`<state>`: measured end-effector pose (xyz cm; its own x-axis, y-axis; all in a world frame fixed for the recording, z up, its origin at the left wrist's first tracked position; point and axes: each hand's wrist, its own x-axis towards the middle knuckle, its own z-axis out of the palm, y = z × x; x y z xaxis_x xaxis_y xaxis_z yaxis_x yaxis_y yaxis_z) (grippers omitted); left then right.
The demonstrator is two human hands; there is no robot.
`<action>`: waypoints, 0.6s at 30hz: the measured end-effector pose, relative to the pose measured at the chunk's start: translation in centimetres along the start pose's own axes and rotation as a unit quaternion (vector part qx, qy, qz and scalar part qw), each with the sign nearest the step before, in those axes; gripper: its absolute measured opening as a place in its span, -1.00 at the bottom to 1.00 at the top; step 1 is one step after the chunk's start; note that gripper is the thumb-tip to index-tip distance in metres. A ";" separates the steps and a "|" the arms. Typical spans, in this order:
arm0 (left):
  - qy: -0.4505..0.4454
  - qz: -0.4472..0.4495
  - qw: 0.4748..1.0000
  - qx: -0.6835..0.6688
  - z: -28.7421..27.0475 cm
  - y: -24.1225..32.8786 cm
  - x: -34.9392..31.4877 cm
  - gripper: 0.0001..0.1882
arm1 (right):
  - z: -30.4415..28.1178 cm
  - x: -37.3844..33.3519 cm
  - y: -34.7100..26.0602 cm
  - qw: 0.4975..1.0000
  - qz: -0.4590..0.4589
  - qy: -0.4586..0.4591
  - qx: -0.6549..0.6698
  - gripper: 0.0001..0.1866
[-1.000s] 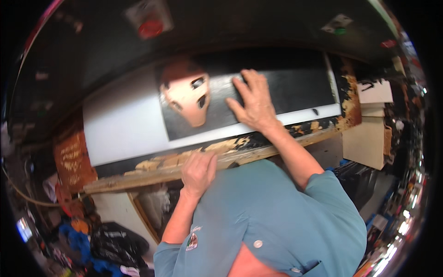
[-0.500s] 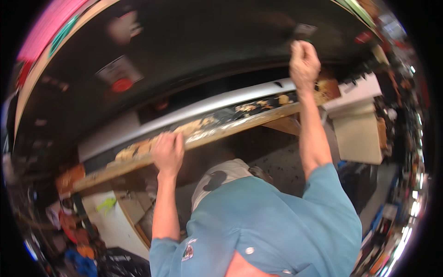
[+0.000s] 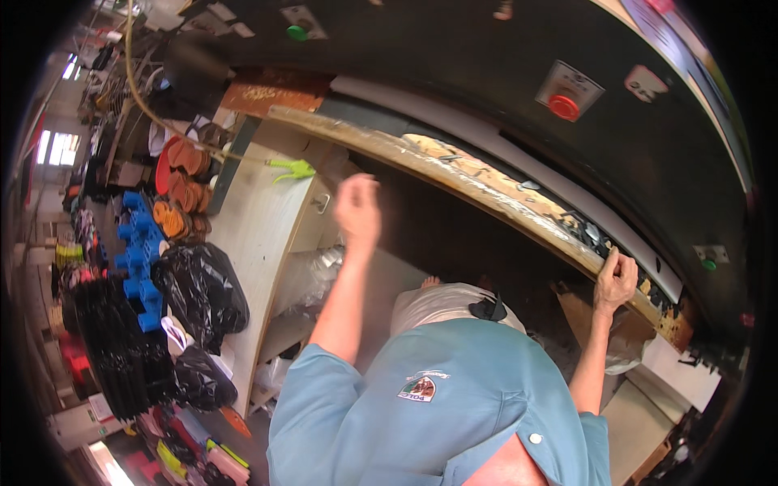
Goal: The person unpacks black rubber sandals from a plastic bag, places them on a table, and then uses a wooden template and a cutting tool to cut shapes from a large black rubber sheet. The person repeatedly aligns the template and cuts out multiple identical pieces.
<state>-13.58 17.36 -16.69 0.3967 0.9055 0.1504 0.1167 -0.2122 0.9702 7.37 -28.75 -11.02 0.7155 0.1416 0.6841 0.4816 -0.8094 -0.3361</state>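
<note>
My left hand (image 3: 357, 212) is raised in mid-air left of the wooden rail (image 3: 454, 180), smeared by motion, so its fingers do not read clearly. Nearest to it, a lime-green air gun (image 3: 292, 170) rests at the top of a pale cabinet, joined to a tan hose (image 3: 144, 101). My right hand (image 3: 616, 279) is closed at the right part of the rail, fingers curled; whatever is inside them is hidden. Behind the rail, a trough holds tan and black scraps (image 3: 596, 235).
A dark machine front with a red button (image 3: 563, 106) and a green button (image 3: 297, 33) spans the far side. At left stand the pale cabinet (image 3: 263, 219), black plastic bags (image 3: 203, 287), blue crates (image 3: 138, 259) and orange-brown pieces (image 3: 186, 186). A beige box (image 3: 640, 413) stands at lower right.
The view has swung left. My left hand has come off the wooden rail and moved toward the air gun. My right hand has come down from the machine front to the rail.
</note>
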 end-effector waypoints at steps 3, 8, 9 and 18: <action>0.210 -0.072 0.955 0.194 -8.9 -6.2 7.4 -0.31 | 0.3 -0.5 0.9 0.999 0.032 -0.013 -0.013 -0.73; 0.148 -0.192 0.970 0.018 -16.1 -9.7 18.3 -0.03 | 0.5 -1.1 1.6 0.996 0.077 -0.037 -0.012 -0.69; 0.134 -0.179 0.974 0.019 -16.3 -9.7 20.2 -0.01 | 0.4 -1.1 1.7 0.995 0.094 -0.038 -0.016 -0.69; 0.029 -0.053 0.998 -0.031 -15.2 -4.9 32.6 -0.50 | 0.5 -1.3 2.3 0.989 0.133 -0.050 -0.050 -0.67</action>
<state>-15.05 53.54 -13.60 0.3320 0.9416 0.0561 0.0969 -0.0932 0.9909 7.82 -30.52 -12.97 0.8584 -0.0318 0.5121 0.2216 -0.8772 -0.4259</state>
